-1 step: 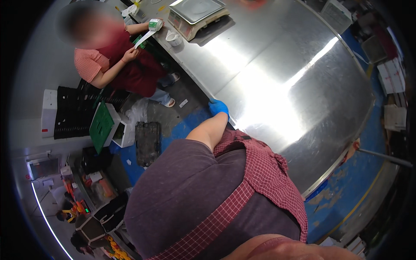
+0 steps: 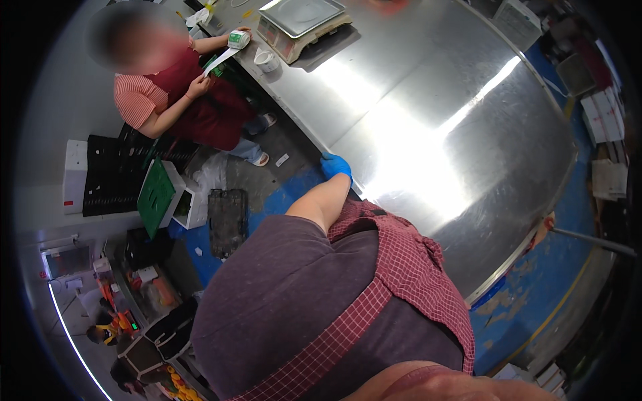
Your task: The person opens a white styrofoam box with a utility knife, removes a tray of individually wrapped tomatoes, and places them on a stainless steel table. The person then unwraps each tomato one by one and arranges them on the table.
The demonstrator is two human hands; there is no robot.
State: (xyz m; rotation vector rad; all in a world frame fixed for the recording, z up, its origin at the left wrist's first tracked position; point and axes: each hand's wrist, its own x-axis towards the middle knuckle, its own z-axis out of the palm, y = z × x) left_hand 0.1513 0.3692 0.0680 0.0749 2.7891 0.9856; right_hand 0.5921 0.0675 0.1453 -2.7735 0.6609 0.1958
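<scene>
My left hand [image 2: 336, 166], in a blue glove, is at the near left rim of the wide steel table [image 2: 374, 73]. Its fingers look curled over the edge, though their tips are hidden. No right hand shows past my body and red checked apron [image 2: 421, 260]. Across the table's left side, another person [image 2: 180, 93] in a dark red apron holds a roll of labels [image 2: 238, 39] in one hand. The other hand of that person draws out its white strip [image 2: 219, 61].
A weighing scale [image 2: 301, 30] with a steel pan stands at the table's far left. Beside it is a white roll [image 2: 267, 61]. Black crates [image 2: 110, 174], a green lid [image 2: 160, 194] and a dark crate [image 2: 227, 220] are on the left floor. A metal pole [image 2: 592, 240] juts in at right.
</scene>
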